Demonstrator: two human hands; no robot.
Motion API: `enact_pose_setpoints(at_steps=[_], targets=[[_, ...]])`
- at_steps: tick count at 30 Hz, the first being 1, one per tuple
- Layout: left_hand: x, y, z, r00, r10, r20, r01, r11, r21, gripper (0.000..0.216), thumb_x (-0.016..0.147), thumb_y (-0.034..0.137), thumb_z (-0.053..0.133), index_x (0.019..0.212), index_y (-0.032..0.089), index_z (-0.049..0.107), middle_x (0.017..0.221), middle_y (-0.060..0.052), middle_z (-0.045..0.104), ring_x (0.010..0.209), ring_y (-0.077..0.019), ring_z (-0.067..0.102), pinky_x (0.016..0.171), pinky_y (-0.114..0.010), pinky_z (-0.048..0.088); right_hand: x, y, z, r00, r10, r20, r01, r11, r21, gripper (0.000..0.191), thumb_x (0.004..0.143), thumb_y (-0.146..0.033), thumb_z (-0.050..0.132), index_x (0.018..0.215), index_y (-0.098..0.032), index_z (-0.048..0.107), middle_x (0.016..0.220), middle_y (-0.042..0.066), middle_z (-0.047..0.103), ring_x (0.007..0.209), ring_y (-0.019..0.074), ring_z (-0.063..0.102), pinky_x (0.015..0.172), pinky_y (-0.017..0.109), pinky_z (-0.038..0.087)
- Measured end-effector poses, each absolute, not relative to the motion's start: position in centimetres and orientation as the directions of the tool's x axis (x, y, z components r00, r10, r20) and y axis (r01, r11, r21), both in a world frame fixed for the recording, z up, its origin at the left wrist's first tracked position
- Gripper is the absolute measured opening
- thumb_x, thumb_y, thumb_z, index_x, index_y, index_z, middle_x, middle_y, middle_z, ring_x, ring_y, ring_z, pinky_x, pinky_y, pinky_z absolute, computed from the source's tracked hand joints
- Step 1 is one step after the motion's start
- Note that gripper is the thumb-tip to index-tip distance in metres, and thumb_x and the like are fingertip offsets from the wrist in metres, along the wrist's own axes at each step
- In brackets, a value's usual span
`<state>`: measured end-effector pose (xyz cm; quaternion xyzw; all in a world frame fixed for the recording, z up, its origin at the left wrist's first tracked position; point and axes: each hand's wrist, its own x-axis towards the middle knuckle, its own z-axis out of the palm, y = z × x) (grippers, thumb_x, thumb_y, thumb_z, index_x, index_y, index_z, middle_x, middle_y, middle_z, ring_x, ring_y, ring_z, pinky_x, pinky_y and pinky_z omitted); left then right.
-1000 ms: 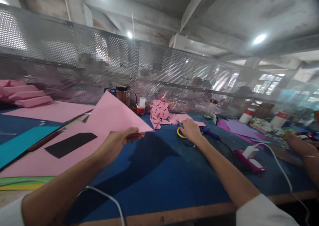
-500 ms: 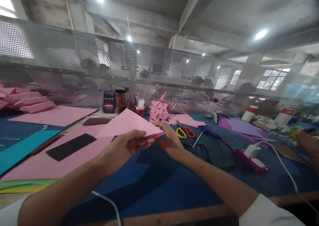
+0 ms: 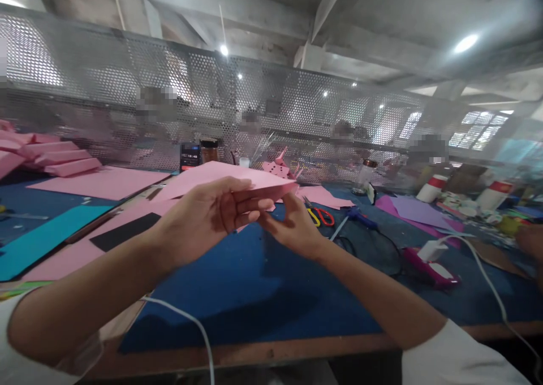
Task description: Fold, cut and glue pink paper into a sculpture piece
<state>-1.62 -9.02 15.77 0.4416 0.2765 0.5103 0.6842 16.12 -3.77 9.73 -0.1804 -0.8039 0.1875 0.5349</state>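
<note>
A folded sheet of pink paper (image 3: 212, 178) is held up over the blue table top (image 3: 237, 283). My left hand (image 3: 199, 218) is closed on its near edge, thumb on top and fingers curled below. At the paper's right corner, my right hand (image 3: 292, 224) grips it, its fingers partly hidden behind the sheet. Beyond the paper stands a pink folded-paper figure (image 3: 278, 167) with black dots, its lower part covered. Scissors (image 3: 326, 217) with yellow and red handles lie just right of my right hand, beside a blue glue gun (image 3: 362, 218).
At left lie pink sheets (image 3: 102, 181), a black strip (image 3: 125, 231) and a turquoise sheet (image 3: 46, 238). A magenta power strip (image 3: 432, 269) with a white cable sits at right, near purple paper (image 3: 419, 212). A perforated metal screen (image 3: 254, 99) runs along the back. Another person's hand (image 3: 530, 241) shows at the right edge.
Both hands have lifted the pink paper and shifted it slightly right. It is tilted flatter, its near fold edge turned toward me, and now covers more of the dotted figure. The view has shifted slightly.
</note>
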Motion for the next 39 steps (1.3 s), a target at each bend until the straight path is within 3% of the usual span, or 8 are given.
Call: enact_pose_setpoints(at_steps=[10, 15, 19, 23, 27, 32, 36, 39], targets=[[-2.3, -10.3, 17.6, 0.412, 0.889, 0.2, -0.458, 0.012, 0.889, 0.032, 0.099, 0.027, 0.055, 0.119, 0.012, 0.074, 0.131, -0.016, 0.073, 0.083, -0.0165, 0.077, 0.075, -0.022, 0.065, 16.3, -4.1, 12.2, -0.265, 0.504, 0.822, 0.024, 0.856, -0.517, 0.011, 0.099, -0.031, 0.06, 0.1, -0.022, 0.066, 0.101, 0.003, 0.071, 0.095, 0.0185, 0.065, 0.084, 0.033, 0.055], [-2.7, -11.0, 18.3, 0.406, 0.815, 0.413, -0.192, -0.366, 0.911, 0.046, 0.098, 0.052, 0.058, 0.13, 0.021, 0.069, 0.145, -0.012, 0.064, 0.117, -0.0307, 0.071, 0.09, -0.037, 0.064, 17.8, -4.1, 14.4, -0.16, 0.602, 0.783, 0.134, 0.799, -0.587, 0.022, 0.1, -0.042, 0.062, 0.094, -0.021, 0.068, 0.087, 0.001, 0.067, 0.081, 0.0158, 0.06, 0.071, 0.028, 0.051], [-3.6, -11.4, 18.1, 0.174, 0.591, 0.787, 0.429, -0.765, 0.48, 0.038, 0.088, 0.033, 0.076, 0.125, 0.028, 0.069, 0.137, -0.002, 0.067, 0.125, -0.0287, 0.064, 0.109, -0.046, 0.055, 19.6, -3.9, 15.9, -0.144, 0.661, 0.737, 0.177, 0.75, -0.638, 0.026, 0.097, -0.046, 0.066, 0.09, -0.021, 0.069, 0.081, -0.001, 0.065, 0.073, 0.014, 0.058, 0.063, 0.026, 0.048], [-4.9, -11.1, 18.1, 0.182, 0.344, 0.921, 0.784, -0.616, 0.075, 0.057, 0.087, 0.03, 0.075, 0.141, 0.03, 0.058, 0.154, 0.003, 0.052, 0.146, -0.0283, 0.042, 0.128, -0.047, 0.028, 20.7, -3.9, 17.1, -0.254, 0.727, 0.638, 0.112, 0.677, -0.727, 0.03, 0.092, -0.05, 0.072, 0.095, -0.02, 0.073, 0.088, 0.002, 0.071, 0.08, 0.0166, 0.065, 0.067, 0.027, 0.053], [-6.1, -9.5, 17.9, 0.095, 0.627, 0.773, 0.699, -0.595, 0.397, 0.065, 0.089, 0.042, 0.072, 0.149, 0.031, 0.05, 0.114, 0.009, 0.072, 0.102, -0.018, 0.07, 0.093, -0.031, 0.054, 21.4, -3.4, 17.3, -0.361, 0.802, 0.475, 0.129, 0.548, -0.827, 0.038, 0.088, -0.056, 0.074, 0.096, -0.019, 0.074, 0.09, 0.005, 0.074, 0.081, 0.0193, 0.068, 0.065, 0.029, 0.055], [-7.4, -6.1, 14.9, 0.202, 0.937, 0.286, 0.395, -0.346, 0.851, 0.059, 0.075, 0.043, 0.084, 0.126, 0.018, 0.066, 0.084, -0.005, 0.079, 0.068, -0.0216, 0.074, 0.052, -0.023, 0.051, 21.3, -0.6, 14.1, -0.409, 0.874, 0.263, 0.396, 0.429, -0.812, 0.041, 0.089, -0.056, 0.069, 0.085, -0.015, 0.07, 0.077, 0.004, 0.068, 0.066, 0.0157, 0.06, 0.056, 0.027, 0.046], [-8.1, -3.9, 9.7, 0.286, 0.911, 0.298, 0.642, -0.413, 0.646, 0.042, 0.083, 0.036, 0.073, 0.122, 0.022, 0.069, 0.067, -0.001, 0.072, 0.054, -0.0199, 0.066, 0.05, -0.025, 0.046, 20.7, 1.6, 9.3, -0.44, 0.892, 0.102, 0.639, 0.391, -0.662, 0.03, 0.093, -0.041, 0.061, 0.078, -0.016, 0.064, 0.071, -0.002, 0.061, 0.06, 0.0116, 0.052, 0.055, 0.025, 0.036], [-8.0, -3.5, 6.1, 0.323, 0.891, 0.32, 0.717, -0.451, 0.531, 0.033, 0.079, 0.029, 0.074, 0.111, 0.025, 0.074, 0.104, -0.008, 0.078, 0.097, -0.0309, 0.072, 0.086, -0.039, 0.055, 20.6, 2.6, 6.3, -0.452, 0.892, 0.032, 0.707, 0.379, -0.597, 0.03, 0.093, -0.038, 0.061, 0.074, -0.016, 0.065, 0.068, -0.002, 0.061, 0.061, 0.0124, 0.053, 0.055, 0.025, 0.033]])
